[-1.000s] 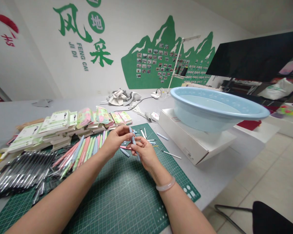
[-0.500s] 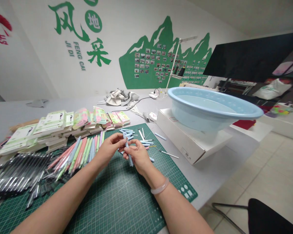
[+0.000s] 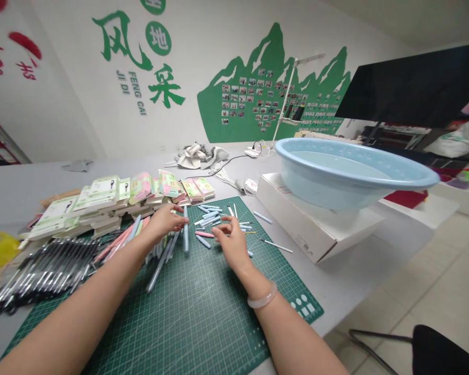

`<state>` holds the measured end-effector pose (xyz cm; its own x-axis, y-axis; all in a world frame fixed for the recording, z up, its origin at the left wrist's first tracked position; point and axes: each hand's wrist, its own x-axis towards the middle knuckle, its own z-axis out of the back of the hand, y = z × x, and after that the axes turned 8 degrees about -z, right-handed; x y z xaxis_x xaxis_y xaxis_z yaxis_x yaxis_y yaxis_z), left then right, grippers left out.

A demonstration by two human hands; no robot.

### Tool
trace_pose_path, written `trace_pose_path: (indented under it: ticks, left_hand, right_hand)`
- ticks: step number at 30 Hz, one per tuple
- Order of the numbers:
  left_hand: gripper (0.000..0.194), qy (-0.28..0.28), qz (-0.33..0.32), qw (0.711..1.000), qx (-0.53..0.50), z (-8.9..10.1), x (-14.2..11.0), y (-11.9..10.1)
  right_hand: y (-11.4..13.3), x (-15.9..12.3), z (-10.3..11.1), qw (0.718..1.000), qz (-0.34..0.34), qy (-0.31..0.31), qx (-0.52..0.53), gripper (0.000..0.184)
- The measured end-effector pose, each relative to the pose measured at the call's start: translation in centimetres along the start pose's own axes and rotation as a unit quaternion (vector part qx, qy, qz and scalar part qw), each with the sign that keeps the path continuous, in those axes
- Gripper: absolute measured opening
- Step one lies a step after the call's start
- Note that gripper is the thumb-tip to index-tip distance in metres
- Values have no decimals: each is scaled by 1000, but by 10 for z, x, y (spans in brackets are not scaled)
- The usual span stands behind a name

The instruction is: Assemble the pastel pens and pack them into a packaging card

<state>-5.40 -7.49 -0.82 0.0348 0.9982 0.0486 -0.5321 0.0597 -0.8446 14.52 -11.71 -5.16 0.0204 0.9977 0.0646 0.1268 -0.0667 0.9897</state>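
Observation:
My left hand (image 3: 167,223) pinches a light blue pen (image 3: 186,229), held nearly upright over the mat. Apart from it, my right hand (image 3: 232,240) hovers with loosely bent fingers and nothing visible in them. Beyond and beside my right hand lie several short light blue pen parts (image 3: 209,219), with a pink one (image 3: 205,234) among them. Left of my left hand is a row of coloured pens (image 3: 131,234), partly hidden by my forearm. Several clear and black pens (image 3: 54,263) lie farther left.
A green cutting mat (image 3: 187,312) covers the near table. Stacked small boxes (image 3: 101,192) stand behind the pens. At right, a blue basin (image 3: 347,172) rests on a white box (image 3: 312,224). A yellow tape roll (image 3: 2,252) is at far left, a black chair (image 3: 441,349) at lower right.
My hands have come apart. My left hand has moved slightly left with the blue pen, and my right hand has let go of it and shifted right. The view has turned slightly left.

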Motion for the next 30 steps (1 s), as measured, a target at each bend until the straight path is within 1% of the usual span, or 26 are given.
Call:
trace_pose_path:
  ticks: [1,3,4,5,8,10,12,17,20,26,28,30]
  left_hand:
    - [37,8,7,994,110,4,7,3]
    - [29,22,5,965,263,5,16,7]
    - [26,25,-2,952,306,2,18,8]
    - [24,26,-10,944,328,-2,20,9]
    - [22,27,-31,927,372,-16,18,9]
    - [22,34,-39,916,397,-22,16,8]
    - [23,46,-41,907,417,-24,15,6]
    - [24,71,-38,891,447,-19,18,3]
    - [27,75,-42,890,448,-13,21,5]
    - [22,94,-54,895,432,-4,28,16]
    - [23,93,-59,899,424,0,30,15]
    - [22,84,-65,903,416,6,32,10]
  right_hand:
    - [3,2,5,999,16,-28,-15,36]
    - [7,6,14,998,20,-50,-15,34]
    - [9,7,17,998,20,-57,-15,34]
    - [11,7,19,998,21,-62,-13,34]
    - [14,8,22,997,30,-77,-12,31]
    - [17,7,22,996,38,-84,-12,28]
    - [19,8,23,995,45,-92,-13,25]
    - [23,9,28,993,55,-103,-16,22]
    - [24,10,30,993,53,-107,-11,23]
    - [23,12,32,992,54,-112,1,24]
    - [23,13,33,992,55,-110,1,24]
    - [24,14,35,992,54,-110,4,24]
